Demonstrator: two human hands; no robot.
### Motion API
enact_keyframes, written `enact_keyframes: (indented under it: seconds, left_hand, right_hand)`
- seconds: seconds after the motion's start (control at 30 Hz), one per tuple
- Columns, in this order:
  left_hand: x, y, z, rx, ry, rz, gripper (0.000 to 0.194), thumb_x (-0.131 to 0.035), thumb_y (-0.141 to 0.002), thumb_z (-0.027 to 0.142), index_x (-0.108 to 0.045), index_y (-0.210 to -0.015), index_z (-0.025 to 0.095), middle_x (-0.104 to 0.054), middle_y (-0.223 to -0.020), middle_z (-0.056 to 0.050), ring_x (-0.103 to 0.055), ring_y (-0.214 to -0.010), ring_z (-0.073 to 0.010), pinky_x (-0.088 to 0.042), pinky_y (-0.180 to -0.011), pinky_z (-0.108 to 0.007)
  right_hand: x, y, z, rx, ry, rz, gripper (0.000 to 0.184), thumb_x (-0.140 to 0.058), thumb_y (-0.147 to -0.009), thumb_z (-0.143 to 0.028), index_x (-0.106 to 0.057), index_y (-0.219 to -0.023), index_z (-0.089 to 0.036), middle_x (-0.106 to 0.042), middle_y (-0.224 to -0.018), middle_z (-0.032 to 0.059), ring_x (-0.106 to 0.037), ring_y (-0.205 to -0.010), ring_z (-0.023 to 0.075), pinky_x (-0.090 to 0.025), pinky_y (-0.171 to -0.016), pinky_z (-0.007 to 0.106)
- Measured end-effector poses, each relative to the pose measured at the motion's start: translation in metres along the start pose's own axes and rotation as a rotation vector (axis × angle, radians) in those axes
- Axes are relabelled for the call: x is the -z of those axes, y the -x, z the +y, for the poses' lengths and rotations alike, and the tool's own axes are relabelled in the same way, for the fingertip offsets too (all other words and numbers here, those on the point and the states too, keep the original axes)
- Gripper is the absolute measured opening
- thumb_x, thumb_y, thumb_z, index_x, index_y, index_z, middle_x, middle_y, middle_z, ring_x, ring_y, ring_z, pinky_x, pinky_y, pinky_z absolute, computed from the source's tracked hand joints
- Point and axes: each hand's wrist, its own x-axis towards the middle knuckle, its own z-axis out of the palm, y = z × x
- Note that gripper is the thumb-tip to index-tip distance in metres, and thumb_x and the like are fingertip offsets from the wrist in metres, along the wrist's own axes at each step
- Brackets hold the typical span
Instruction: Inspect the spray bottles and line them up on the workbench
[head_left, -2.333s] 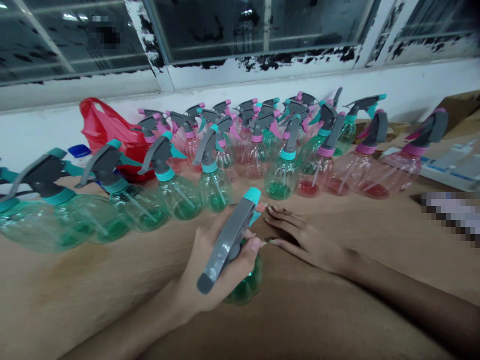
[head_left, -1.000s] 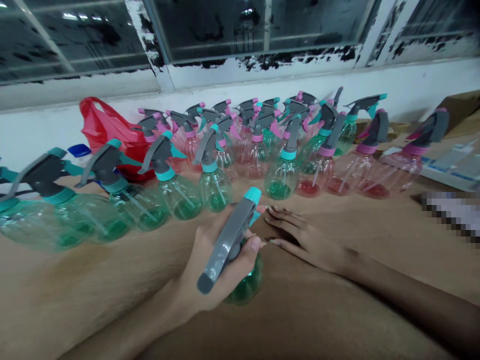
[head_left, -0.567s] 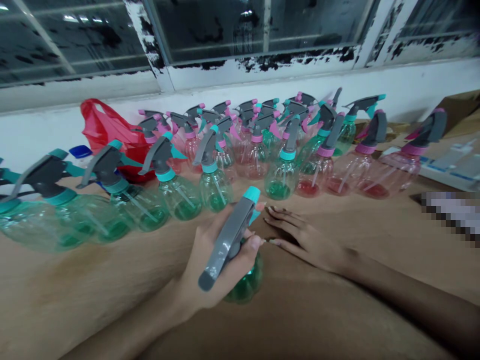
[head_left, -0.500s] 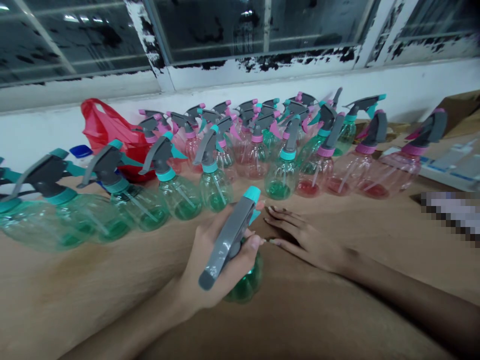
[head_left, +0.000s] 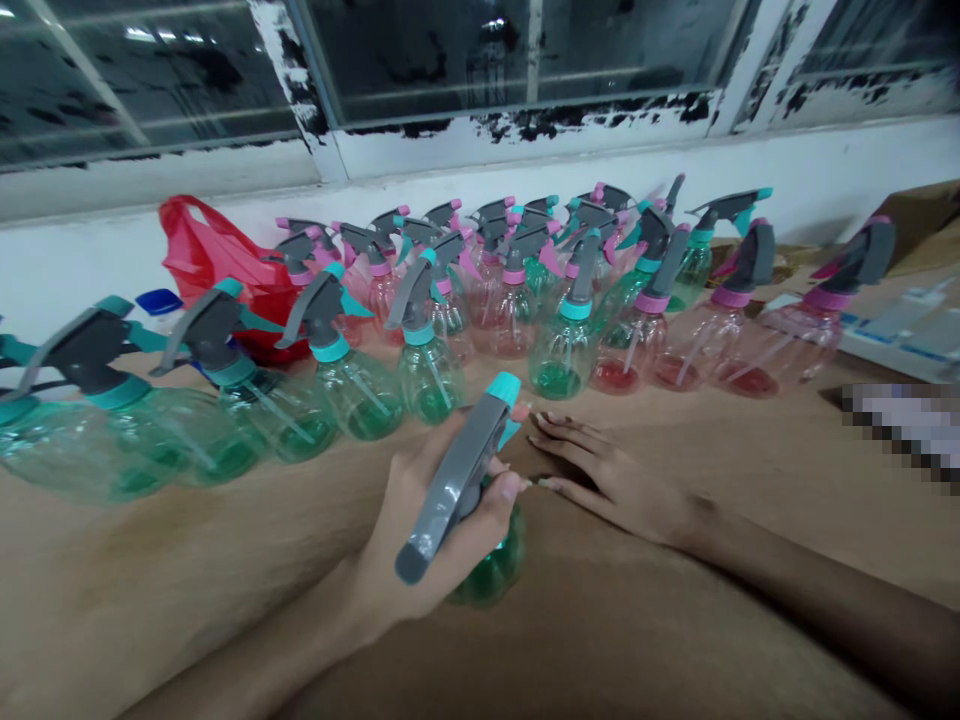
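Observation:
My left hand (head_left: 420,520) is wrapped round the neck of a green spray bottle (head_left: 491,570) with a grey trigger head and teal nozzle, standing on the wooden table (head_left: 187,560). My right hand (head_left: 611,475) lies flat on the table just right of the bottle, fingers stretched out and holding nothing. Its fingertips almost touch the bottle's nozzle.
Several green spray bottles (head_left: 352,390) and pink spray bottles (head_left: 517,320) stand in rows behind my hands, reaching the white wall. A red plastic bag (head_left: 210,255) and a blue cap (head_left: 159,300) lie at the back left. Cardboard and white boxes (head_left: 900,320) sit at the right.

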Motion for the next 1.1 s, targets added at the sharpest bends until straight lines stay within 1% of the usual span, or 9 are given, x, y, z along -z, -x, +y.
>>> enact_keyframes:
  seconds: [0.2,0.33,0.53,0.6,0.7,0.77,0.83,0.93,1.1]
  left_hand:
    - [0.000,-0.001,0.000,-0.039,-0.016,0.036,0.036,-0.051,-0.079,0.031,-0.056,-0.114,0.025,-0.062,-0.068,0.000,-0.058,-0.057,-0.0181,-0.052,-0.062,-0.034]
    - [0.000,-0.002,0.001,-0.003,0.012,0.031,0.035,-0.052,-0.078,0.030,-0.057,-0.113,0.023,-0.062,-0.067,0.000,-0.056,-0.052,-0.0172,-0.051,-0.057,-0.033]
    - [-0.001,-0.003,-0.001,-0.041,-0.003,0.016,0.035,-0.050,-0.081,0.030,-0.055,-0.115,0.024,-0.063,-0.069,-0.001,-0.061,-0.060,-0.0185,-0.051,-0.064,-0.034]
    - [-0.002,-0.006,-0.001,-0.041,-0.017,0.033,0.034,-0.049,-0.082,0.030,-0.055,-0.115,0.023,-0.065,-0.072,-0.001,-0.063,-0.066,-0.0191,-0.051,-0.066,-0.034]
    - [-0.010,-0.016,-0.004,-0.042,-0.049,0.115,0.028,-0.050,-0.083,0.033,-0.058,-0.107,0.022,-0.067,-0.072,-0.001,-0.065,-0.068,-0.0194,-0.052,-0.065,-0.033]
    - [-0.018,-0.027,-0.009,-0.053,-0.049,0.178,0.019,-0.052,-0.083,0.034,-0.062,-0.091,0.021,-0.069,-0.074,-0.003,-0.066,-0.073,-0.0200,-0.052,-0.068,-0.034]
    - [-0.026,-0.041,-0.014,-0.069,-0.049,0.208,0.018,-0.053,-0.084,0.036,-0.063,-0.084,0.020,-0.070,-0.080,-0.004,-0.067,-0.075,-0.0194,-0.052,-0.069,-0.033]
    - [-0.036,-0.060,-0.019,-0.098,-0.059,0.257,0.021,-0.055,-0.083,0.040,-0.061,-0.081,0.020,-0.070,-0.082,-0.005,-0.067,-0.077,-0.0193,-0.052,-0.072,-0.034]
    - [-0.040,-0.079,-0.020,-0.128,-0.088,0.286,0.026,-0.056,-0.082,0.045,-0.061,-0.082,0.019,-0.070,-0.082,-0.005,-0.066,-0.077,-0.0201,-0.052,-0.074,-0.035]
  right_hand:
    - [0.002,0.000,-0.001,-0.005,0.009,-0.025,0.053,-0.039,-0.093,-0.046,-0.034,-0.140,-0.022,-0.037,-0.145,0.0073,-0.029,-0.136,0.0220,-0.029,-0.110,0.046]
    - [0.001,-0.001,-0.001,-0.009,0.020,-0.027,0.054,-0.038,-0.093,-0.046,-0.034,-0.140,-0.022,-0.038,-0.145,0.0075,-0.029,-0.136,0.0212,-0.028,-0.111,0.045]
    - [0.002,0.000,-0.001,-0.006,-0.023,-0.001,0.053,-0.041,-0.092,-0.047,-0.038,-0.138,-0.020,-0.039,-0.144,0.0087,-0.029,-0.135,0.0223,-0.027,-0.111,0.046]
    - [0.007,0.001,-0.005,-0.001,-0.089,0.001,0.053,-0.044,-0.090,-0.047,-0.039,-0.136,-0.023,-0.041,-0.143,0.0077,-0.033,-0.133,0.0225,-0.030,-0.109,0.046]
    - [0.021,0.001,-0.017,-0.023,-0.213,-0.009,0.053,-0.050,-0.087,-0.049,-0.041,-0.134,-0.026,-0.047,-0.139,0.0059,-0.045,-0.125,0.0219,-0.039,-0.103,0.043]
    - [0.030,0.000,-0.027,-0.053,-0.251,0.042,0.055,-0.053,-0.084,-0.050,-0.041,-0.132,-0.026,-0.050,-0.136,0.0056,-0.049,-0.121,0.0222,-0.042,-0.101,0.042]
    - [0.036,-0.003,-0.037,-0.074,-0.249,0.102,0.058,-0.056,-0.082,-0.051,-0.039,-0.131,-0.026,-0.051,-0.134,0.0054,-0.050,-0.120,0.0230,-0.043,-0.099,0.042]
    - [0.039,-0.011,-0.046,-0.120,-0.204,0.174,0.066,-0.060,-0.076,-0.056,-0.039,-0.129,-0.023,-0.052,-0.131,0.0082,-0.053,-0.115,0.0274,-0.048,-0.091,0.044]
    - [0.035,-0.029,-0.048,-0.227,-0.106,0.253,0.064,-0.058,-0.074,-0.062,-0.046,-0.116,-0.015,-0.062,-0.106,0.0139,-0.061,-0.097,0.0319,-0.052,-0.074,0.045]
